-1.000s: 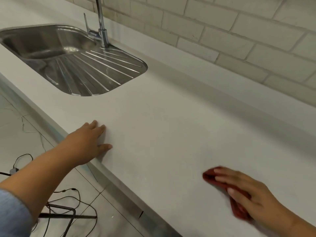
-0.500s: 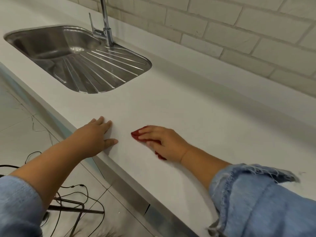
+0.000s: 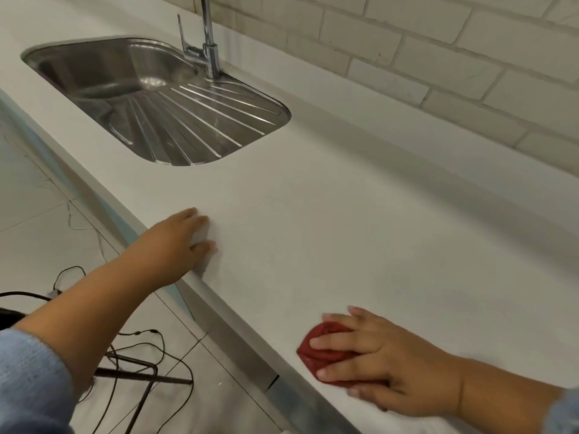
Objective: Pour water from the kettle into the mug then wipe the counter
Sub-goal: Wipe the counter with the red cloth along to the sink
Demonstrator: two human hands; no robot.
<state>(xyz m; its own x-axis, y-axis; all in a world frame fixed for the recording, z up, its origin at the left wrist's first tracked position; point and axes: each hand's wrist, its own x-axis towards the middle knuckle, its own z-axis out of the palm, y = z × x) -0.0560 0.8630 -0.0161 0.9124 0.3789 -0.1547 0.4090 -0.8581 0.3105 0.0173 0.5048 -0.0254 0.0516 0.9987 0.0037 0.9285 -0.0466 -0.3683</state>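
My right hand (image 3: 379, 361) presses a crumpled red cloth (image 3: 316, 352) flat against the white counter (image 3: 344, 220), close to its front edge at the lower right. Most of the cloth is hidden under my fingers and palm. My left hand (image 3: 175, 245) rests palm down on the counter's front edge, fingers spread, holding nothing. Neither the kettle nor the mug is in view.
A steel sink with a ribbed drainer (image 3: 163, 104) is set in the counter at the upper left, with a chrome tap (image 3: 208, 42) behind it. A pale tiled wall (image 3: 438, 57) runs along the back. Black cables and a metal frame (image 3: 134, 368) lie on the floor below.
My right hand slid the red cloth left to beside my left hand, then back right along the front edge. My left hand stayed in place.
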